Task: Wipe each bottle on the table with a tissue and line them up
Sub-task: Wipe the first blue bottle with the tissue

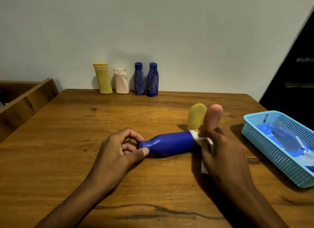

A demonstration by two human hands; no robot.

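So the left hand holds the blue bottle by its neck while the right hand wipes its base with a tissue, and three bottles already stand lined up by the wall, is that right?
Not quite: the head view shows four bottles by the wall, not three. The rest holds.

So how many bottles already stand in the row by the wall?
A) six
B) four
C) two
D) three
B: four stand there, the yellow bottle, the white bottle and two dark blue bottles; the left hand and right hand hold another.
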